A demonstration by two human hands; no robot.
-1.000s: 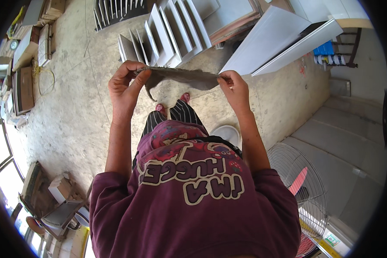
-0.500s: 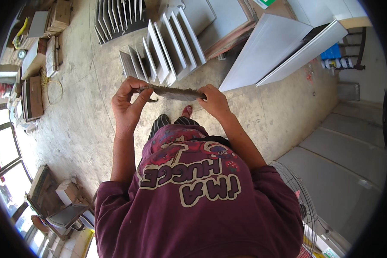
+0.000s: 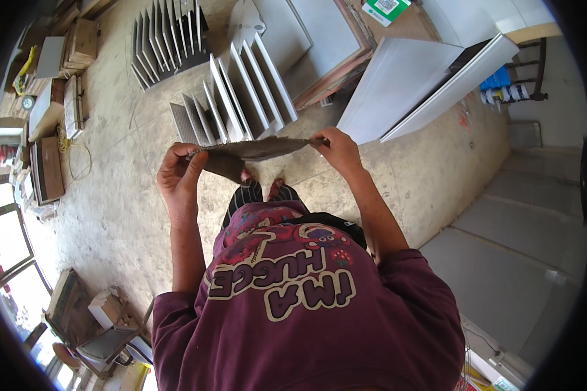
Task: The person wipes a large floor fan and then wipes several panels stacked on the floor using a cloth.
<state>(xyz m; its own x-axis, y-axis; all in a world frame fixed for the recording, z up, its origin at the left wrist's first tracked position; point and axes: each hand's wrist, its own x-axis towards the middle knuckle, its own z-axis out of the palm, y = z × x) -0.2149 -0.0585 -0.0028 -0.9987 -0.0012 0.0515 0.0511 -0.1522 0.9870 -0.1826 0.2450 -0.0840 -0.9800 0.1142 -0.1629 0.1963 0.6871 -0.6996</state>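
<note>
A dark grey-brown cloth [image 3: 262,150] with a frayed upper edge is stretched between my two hands, out in front of my body. My left hand [image 3: 181,173] pinches its left corner between thumb and fingers, and there a flap of the cloth hangs down over my foot. At the other end, my right hand [image 3: 338,153] grips the right corner with the fingers closed. Just beyond the cloth, several thin light-grey panels [image 3: 244,98] stand on edge in a row on the floor.
Farther off is a second row of upright panels [image 3: 166,39]. Large white panels [image 3: 398,81] stand to the right of my right hand. Cardboard boxes [image 3: 49,159] line the left side. A chair [image 3: 104,335] is at lower left, and grey sheets [image 3: 502,241] lie at right.
My hands have moved apart and slightly nearer to me, pulling the cloth wider. More of its surface shows, and a flap now hangs by my left hand.
</note>
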